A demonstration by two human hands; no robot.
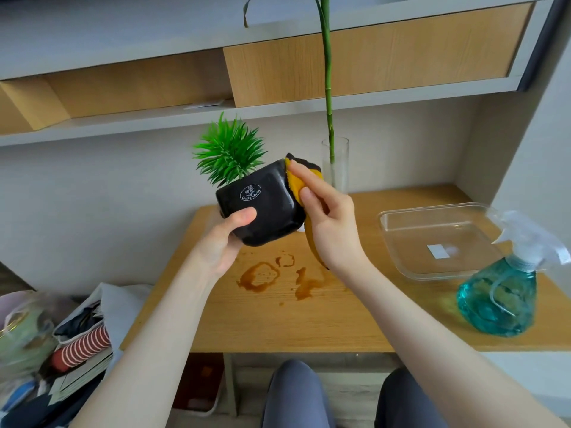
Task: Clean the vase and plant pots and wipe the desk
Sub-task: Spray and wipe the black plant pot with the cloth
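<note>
1. The left hand (222, 242) grips the glossy black square plastic pot (262, 205) with its spiky green plant, tilted and raised above the wooden desk (324, 322); keep the thumb braced firmly so it cannot twist.
2. Brown spill stains (272, 278) lie below, waiting for later.
3. The right hand (327, 217) pinches the yellow and black cloth (298, 183) against the pot's right edge; wipe with short strokes, then turn the pot.
4. The clear glass vase (335, 165) stands just behind; keep clear of it.

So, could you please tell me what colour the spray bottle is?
The spray bottle is translucent teal with a clear trigger head; head view.
</note>
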